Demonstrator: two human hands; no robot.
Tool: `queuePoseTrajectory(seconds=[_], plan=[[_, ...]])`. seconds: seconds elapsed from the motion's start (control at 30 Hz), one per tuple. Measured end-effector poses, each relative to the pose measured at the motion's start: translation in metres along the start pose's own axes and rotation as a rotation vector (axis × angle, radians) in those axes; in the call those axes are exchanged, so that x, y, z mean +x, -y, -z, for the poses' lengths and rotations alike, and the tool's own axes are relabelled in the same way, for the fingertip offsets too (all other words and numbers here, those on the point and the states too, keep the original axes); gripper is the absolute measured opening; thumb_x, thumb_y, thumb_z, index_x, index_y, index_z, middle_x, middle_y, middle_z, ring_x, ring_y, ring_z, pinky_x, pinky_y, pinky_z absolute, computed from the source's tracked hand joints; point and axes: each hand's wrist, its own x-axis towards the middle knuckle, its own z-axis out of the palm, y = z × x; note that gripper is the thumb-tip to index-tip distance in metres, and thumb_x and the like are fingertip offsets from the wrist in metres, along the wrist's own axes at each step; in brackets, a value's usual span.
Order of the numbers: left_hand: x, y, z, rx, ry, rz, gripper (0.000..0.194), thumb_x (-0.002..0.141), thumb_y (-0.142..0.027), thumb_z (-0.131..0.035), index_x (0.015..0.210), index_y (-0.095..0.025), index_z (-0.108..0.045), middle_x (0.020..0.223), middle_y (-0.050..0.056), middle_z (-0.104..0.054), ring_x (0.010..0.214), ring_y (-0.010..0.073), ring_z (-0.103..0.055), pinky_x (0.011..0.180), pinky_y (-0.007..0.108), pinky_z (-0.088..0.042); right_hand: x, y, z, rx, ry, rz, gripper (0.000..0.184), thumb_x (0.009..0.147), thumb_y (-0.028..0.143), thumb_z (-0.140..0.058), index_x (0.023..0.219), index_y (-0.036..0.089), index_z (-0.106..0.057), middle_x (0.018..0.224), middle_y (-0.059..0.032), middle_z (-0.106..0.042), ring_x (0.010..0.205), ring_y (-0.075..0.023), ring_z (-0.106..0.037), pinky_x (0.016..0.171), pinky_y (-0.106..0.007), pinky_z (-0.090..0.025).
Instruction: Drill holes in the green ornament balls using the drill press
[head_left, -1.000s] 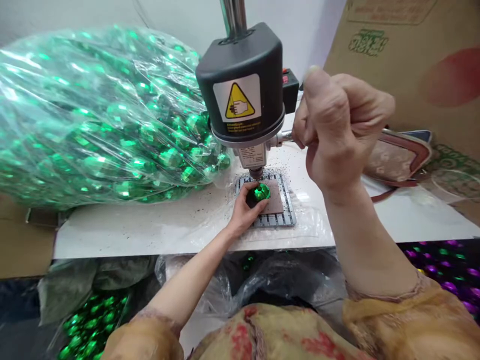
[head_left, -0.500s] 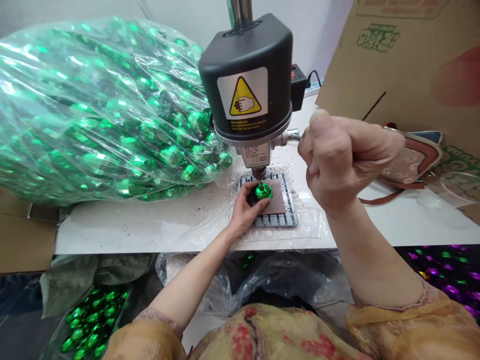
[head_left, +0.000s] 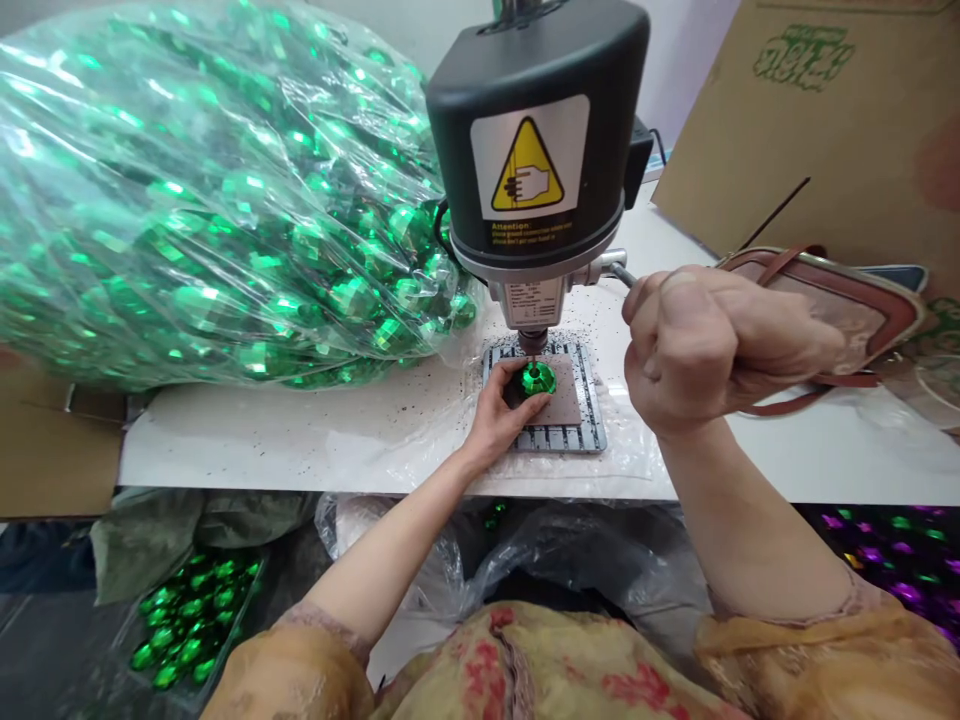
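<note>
A small bench drill (head_left: 534, 170) with a dark head and yellow warning label stands over a slotted metal base plate (head_left: 589, 432). My left hand (head_left: 496, 412) pinches a faceted green gem (head_left: 538, 378) on a brown pad (head_left: 564, 400), directly beneath the drill tip. My right hand (head_left: 705, 345) is a closed fist round the drill's feed lever (head_left: 621, 272), held low to the right of the head.
A large clear bag of green gems (head_left: 202, 200) fills the table's left. A cardboard box (head_left: 817, 130) and a brown purse (head_left: 840, 305) sit at the right. Below the table edge lie a tray of green gems (head_left: 187, 625), dark plastic bags (head_left: 570, 560) and purple gems (head_left: 892, 550).
My right fist has pulled the lever downward from beside the drill head to a lower position. The drill head has come down toward the gem. The left hand stays on the gem.
</note>
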Motion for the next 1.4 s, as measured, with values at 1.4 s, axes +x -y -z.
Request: queuePoseTrajectory(seconds=[1.4], plan=[[-0.125, -0.029, 0.076, 0.988, 0.499, -0.826, 0.029, 0.094, -0.036, -0.062, 0.115, -0.017, -0.062, 0.106, 0.012, -0.072, 0.096, 0.0228, -0.069, 0.083, 0.038, -0.059, 0.045, 0.005, -0.023, 0.195, -0.111, 0.022, 0.049, 0.086, 0.02, -0.066, 0.047, 0.017, -0.037, 0.041, 0.0072, -0.03, 0.038, -0.0019, -0.031, 0.041, -0.025, -0.017]])
